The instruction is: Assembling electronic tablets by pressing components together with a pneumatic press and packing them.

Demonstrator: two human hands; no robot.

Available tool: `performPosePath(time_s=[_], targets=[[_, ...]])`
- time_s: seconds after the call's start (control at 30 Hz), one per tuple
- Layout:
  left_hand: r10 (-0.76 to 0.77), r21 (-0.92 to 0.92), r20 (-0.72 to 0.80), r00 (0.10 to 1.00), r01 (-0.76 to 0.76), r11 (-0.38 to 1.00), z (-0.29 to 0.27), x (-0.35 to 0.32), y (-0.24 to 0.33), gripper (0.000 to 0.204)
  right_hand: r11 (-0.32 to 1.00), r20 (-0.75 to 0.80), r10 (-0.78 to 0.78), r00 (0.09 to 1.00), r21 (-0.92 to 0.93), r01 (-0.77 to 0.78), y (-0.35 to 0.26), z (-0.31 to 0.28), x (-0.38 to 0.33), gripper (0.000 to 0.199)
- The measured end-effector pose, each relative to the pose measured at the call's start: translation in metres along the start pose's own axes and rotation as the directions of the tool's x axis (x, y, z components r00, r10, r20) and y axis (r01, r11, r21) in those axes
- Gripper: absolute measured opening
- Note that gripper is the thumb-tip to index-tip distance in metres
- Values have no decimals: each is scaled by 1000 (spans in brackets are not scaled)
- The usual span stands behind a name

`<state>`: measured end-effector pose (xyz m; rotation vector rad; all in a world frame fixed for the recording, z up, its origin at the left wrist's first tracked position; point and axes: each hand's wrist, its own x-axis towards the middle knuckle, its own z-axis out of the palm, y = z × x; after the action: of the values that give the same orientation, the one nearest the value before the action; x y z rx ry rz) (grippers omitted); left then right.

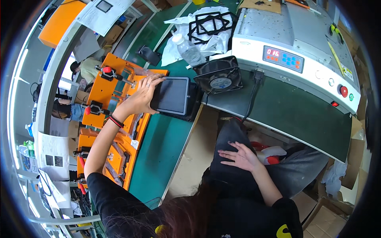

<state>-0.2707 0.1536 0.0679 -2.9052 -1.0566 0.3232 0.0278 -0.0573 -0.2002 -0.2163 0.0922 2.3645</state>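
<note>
My left hand (142, 96) grips the left side of a flat dark screen panel with a grey frame (172, 96), fingers at its far corner and thumb at its near one. Under the panel's right side shows a black block or stack (194, 104), mostly covered. Just right of that stands a square black cooling fan (219, 75). My right hand (243, 158) lies on my dark trouser leg with fingers spread and nothing in it.
Orange clamp fixtures (104, 92) stand left on the green bench (158, 152). Behind are a clear bottle (188, 50) and black frames (210, 24) on white wrapping. A grey-white machine (293, 51) with a control panel fills the right; its black power cable (253, 95) hangs in front.
</note>
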Motion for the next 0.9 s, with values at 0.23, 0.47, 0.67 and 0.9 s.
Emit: performPosePath(time_s=[0.23, 0.47, 0.67, 0.9], targets=[[86, -61, 124, 989, -79, 995, 1, 23, -5, 116, 999, -151, -37, 988, -22, 34, -5, -6, 0, 34], [126, -86, 216, 968, -110, 990, 13, 30, -11, 125, 998, -232, -60, 971, 0, 61, -5, -11, 3, 29], [78, -67, 226, 971, -64, 996, 20, 26, -12, 128, 997, -239, -78, 968, -17, 76, -4, -15, 3, 27], [72, -51, -14, 997, -73, 996, -1, 7, 13, 130, 975, -246, -178, 953, -178, 136, -5, -17, -2, 30]])
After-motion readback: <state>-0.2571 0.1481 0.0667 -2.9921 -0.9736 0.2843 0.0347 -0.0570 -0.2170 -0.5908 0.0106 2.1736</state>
